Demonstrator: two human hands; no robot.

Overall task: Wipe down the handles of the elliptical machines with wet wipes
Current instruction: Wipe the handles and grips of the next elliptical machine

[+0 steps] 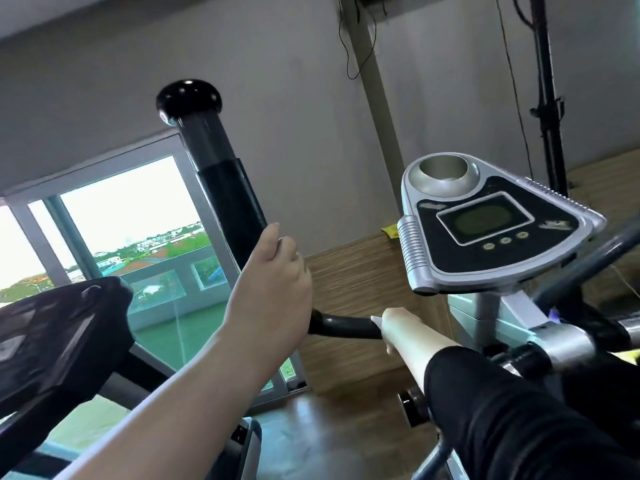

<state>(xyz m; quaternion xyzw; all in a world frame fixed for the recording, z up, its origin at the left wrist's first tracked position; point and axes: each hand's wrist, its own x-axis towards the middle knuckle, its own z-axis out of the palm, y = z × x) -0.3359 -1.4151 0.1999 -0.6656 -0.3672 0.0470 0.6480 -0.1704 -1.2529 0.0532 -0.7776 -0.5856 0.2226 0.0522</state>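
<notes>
Elliptical handle [228, 202] rises left of the console [485, 220], my left grip [277, 285] curled round it for steadiness, my right grip [394, 329] pinching the wet wipe [376, 320] onto the lower bar [346, 326], so I'd wrap it fully and draw slow, firm strokes.

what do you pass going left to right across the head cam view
dark machine panel → upright black handle → left hand gripping it → curved black bar → wet wipe → right hand holding it on the bar → grey console → black stand pole
</notes>
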